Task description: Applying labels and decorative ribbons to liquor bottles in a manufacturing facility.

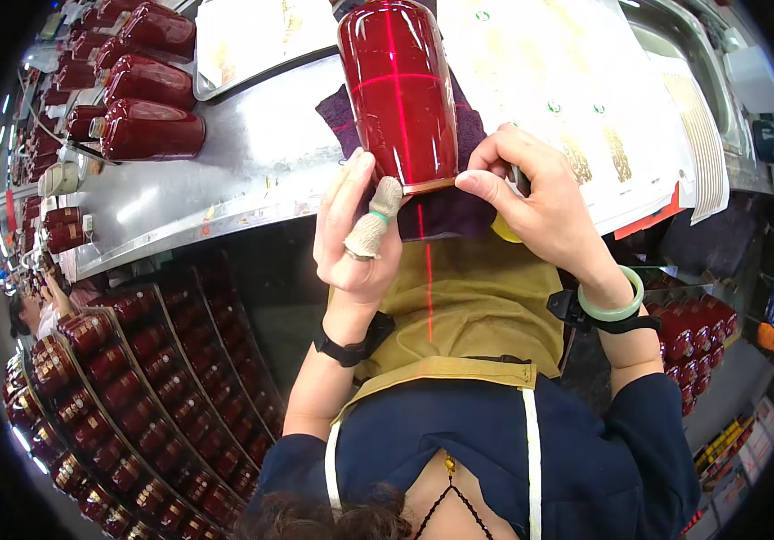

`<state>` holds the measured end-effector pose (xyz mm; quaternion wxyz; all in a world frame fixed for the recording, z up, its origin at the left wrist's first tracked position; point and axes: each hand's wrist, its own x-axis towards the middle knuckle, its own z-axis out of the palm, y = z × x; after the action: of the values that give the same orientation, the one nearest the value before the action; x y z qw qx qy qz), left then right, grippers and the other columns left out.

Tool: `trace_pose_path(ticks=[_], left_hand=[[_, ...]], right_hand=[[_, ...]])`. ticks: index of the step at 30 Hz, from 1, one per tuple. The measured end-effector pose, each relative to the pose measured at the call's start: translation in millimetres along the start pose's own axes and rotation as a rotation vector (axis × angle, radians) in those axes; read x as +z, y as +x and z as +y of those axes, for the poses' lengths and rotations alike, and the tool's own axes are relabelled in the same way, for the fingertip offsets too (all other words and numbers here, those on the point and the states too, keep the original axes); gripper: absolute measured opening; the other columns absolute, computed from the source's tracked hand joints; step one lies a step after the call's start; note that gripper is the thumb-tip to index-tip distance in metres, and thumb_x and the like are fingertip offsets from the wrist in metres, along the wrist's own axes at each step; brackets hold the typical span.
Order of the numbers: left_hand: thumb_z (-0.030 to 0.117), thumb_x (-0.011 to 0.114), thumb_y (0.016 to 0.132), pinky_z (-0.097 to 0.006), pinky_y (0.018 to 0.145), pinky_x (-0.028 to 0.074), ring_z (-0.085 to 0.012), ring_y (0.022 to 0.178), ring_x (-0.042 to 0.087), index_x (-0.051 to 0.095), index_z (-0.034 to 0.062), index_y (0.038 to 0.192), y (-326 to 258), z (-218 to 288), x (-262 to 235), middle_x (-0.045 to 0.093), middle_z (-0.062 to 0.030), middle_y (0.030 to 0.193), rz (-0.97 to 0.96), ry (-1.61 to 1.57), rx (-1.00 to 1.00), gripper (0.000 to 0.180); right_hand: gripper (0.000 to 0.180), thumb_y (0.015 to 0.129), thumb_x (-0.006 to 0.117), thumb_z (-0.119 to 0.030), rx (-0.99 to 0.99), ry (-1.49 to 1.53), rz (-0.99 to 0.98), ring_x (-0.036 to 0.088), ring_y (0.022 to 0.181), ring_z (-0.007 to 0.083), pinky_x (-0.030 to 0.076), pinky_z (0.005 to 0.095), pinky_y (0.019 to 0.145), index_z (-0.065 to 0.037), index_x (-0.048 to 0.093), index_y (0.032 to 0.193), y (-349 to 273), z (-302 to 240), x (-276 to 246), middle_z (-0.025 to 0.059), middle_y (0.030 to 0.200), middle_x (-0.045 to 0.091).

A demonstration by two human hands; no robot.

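A glossy dark red bottle [400, 85] lies on a purple cloth [445, 211] at the edge of a steel table [252, 157], its base toward me. A red laser cross falls on its side. My left hand [358, 234], with a cloth finger cot on one finger, rests against the bottle's base from the left. My right hand [531, 193] pinches a thin gold strip [432, 185] along the bottle's bottom rim. A green bangle and a black band sit on my right wrist.
Several red bottles [144, 90] lie at the table's far left. Racks of red bottles [126, 387] stand at lower left, more [697, 333] at right. White sheets of gold labels [576, 99] cover the table's right side. Another person [27, 310] works at left.
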<state>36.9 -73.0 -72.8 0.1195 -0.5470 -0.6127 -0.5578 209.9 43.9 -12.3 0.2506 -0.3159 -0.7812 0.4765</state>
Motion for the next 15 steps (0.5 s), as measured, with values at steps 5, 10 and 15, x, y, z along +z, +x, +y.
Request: trace_pose_path(ticks=[5, 10, 15], left_hand=[[-0.009, 0.083, 0.08, -0.039, 0.094, 0.06, -0.0336, 0.108, 0.07, 0.069, -0.0099, 0.12, 10.8, 7.2, -2.7, 0.072, -0.0189, 0.12, -0.069, 0.138, 0.21, 0.043], [-0.003, 0.084, 0.082, -0.038, 0.095, 0.058, -0.0322, 0.116, 0.066, 0.07, -0.0089, 0.118, 7.3, 10.3, -4.1, 0.071, -0.0158, 0.122, -0.098, 0.217, 0.197, 0.039], [-0.004, 0.084, 0.081, -0.037, 0.092, 0.059, -0.0314, 0.112, 0.069, 0.072, -0.006, 0.118, 23.4, 14.4, -4.4, 0.073, -0.0157, 0.118, -0.175, 0.101, 0.168, 0.039]], right_hand=[[0.021, 0.092, 0.078, -0.018, 0.005, -0.007, 0.006, 0.054, 0.065, 0.0184, 0.045, 0.0331, 0.064, 0.0, 0.067, 0.089, -2.7, 3.9, -2.8, 0.0087, 0.08, 0.061], [0.022, 0.092, 0.078, -0.018, 0.007, -0.009, 0.009, 0.054, 0.065, 0.0183, 0.045, 0.0332, 0.064, 0.0, 0.067, 0.089, -2.7, 4.3, -2.7, 0.0088, 0.081, 0.061], [0.022, 0.092, 0.079, -0.018, 0.004, 0.005, 0.017, 0.054, 0.065, 0.0178, 0.045, 0.0329, 0.063, 0.001, 0.067, 0.089, -1.1, 3.1, 0.1, 0.0089, 0.08, 0.061]])
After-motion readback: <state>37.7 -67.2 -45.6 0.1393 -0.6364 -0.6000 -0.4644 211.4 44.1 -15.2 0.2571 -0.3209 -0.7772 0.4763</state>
